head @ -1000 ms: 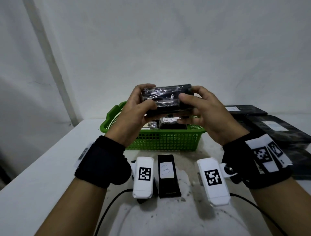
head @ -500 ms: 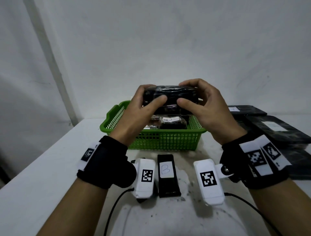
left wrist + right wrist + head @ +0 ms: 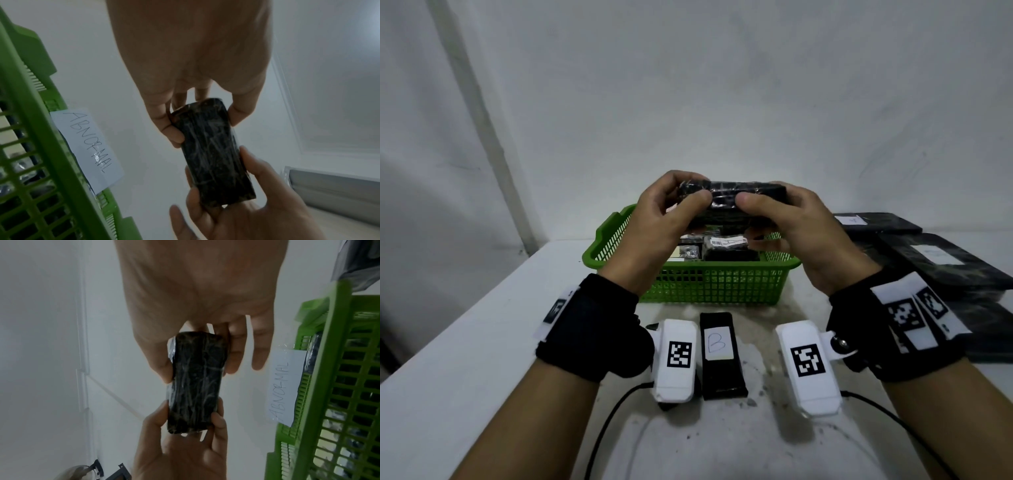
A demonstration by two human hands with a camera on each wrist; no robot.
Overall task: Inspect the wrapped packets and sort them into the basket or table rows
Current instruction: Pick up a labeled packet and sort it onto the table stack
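Note:
A black packet [image 3: 736, 197] in crinkled clear wrap is held up in the air above the green basket [image 3: 709, 284]. My left hand [image 3: 664, 219] grips its left end between thumb and fingers, and my right hand [image 3: 791, 222] grips its right end. The left wrist view shows the packet [image 3: 213, 152] lengthwise with my left hand [image 3: 197, 113] at its far end. From the right wrist, the packet [image 3: 195, 381] runs between both hands, my right hand [image 3: 197, 350] at the top. The basket holds several wrapped packets [image 3: 726, 248].
A paper label reading ABNORMAL [image 3: 88, 149] is taped to the basket's far wall. A black packet marked B [image 3: 720, 359] lies on the white table [image 3: 465, 359] in front of the basket. Larger black wrapped packets [image 3: 941, 263] lie at the right. Cables run from my wrist cameras.
Both hands have turned the packet over between them, so it now lies flatter with its thin edge toward me. It stays raised above the basket.

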